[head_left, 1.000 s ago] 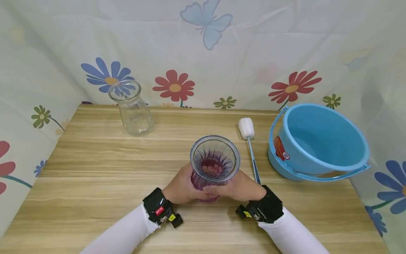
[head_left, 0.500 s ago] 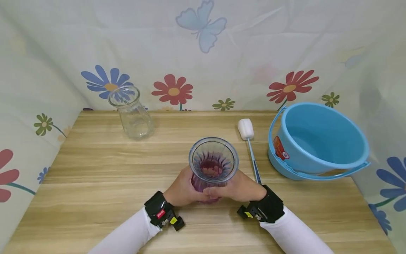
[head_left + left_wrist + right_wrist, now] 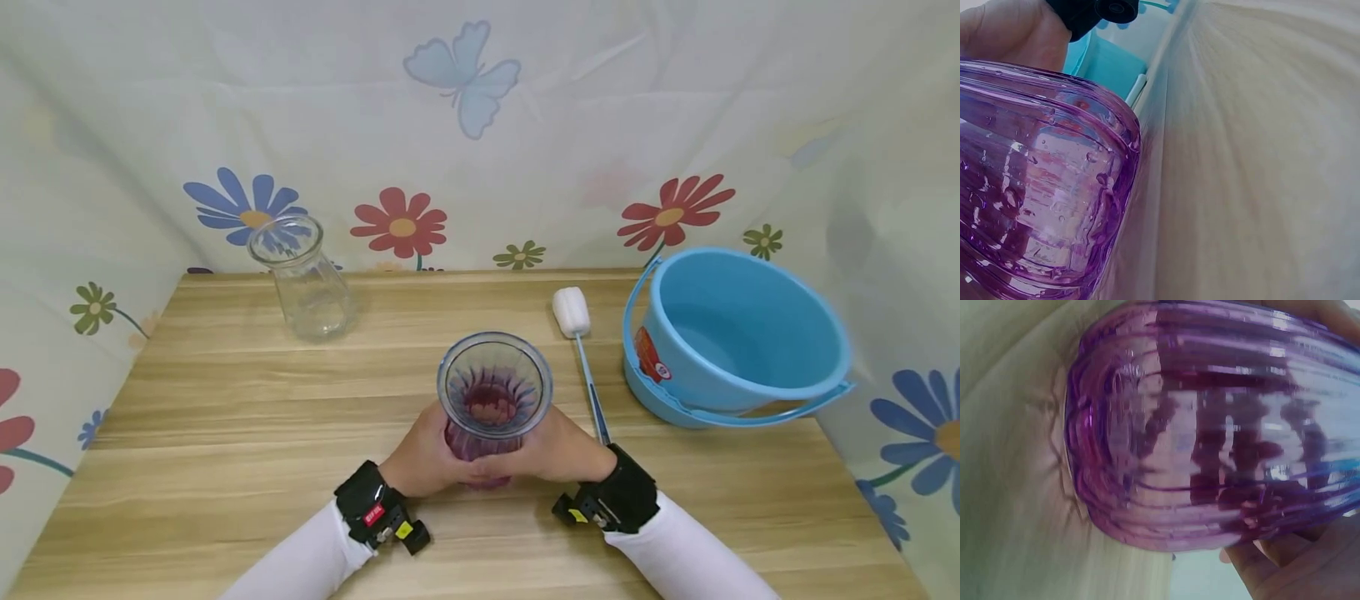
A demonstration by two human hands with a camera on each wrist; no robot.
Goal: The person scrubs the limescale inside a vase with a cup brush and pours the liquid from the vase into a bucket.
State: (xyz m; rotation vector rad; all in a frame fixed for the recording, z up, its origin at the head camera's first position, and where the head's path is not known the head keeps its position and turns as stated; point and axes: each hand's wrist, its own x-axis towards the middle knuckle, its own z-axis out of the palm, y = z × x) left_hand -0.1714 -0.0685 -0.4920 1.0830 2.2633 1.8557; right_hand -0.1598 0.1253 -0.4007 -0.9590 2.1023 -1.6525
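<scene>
A ribbed glass vase, bluish at its flared rim and purple lower down, is upright near the middle of the wooden table. My left hand grips its left side and my right hand its right, the thumbs meeting across the front. Most of the other fingers are hidden behind the glass in the head view. Droplets cling to the purple vase in the left wrist view. In the right wrist view the base of the vase is right at the tabletop.
A clear glass vase stands at the back left of the table. Right of the held vase lies a sponge brush with a white head and blue handle. Beyond it is a blue bucket, its handle lowered. A flowered curtain encloses the back and sides.
The head view has tilted, so the scene sits slightly lower and further left in the picture. Both hands keep the same hold on the purple vase.
</scene>
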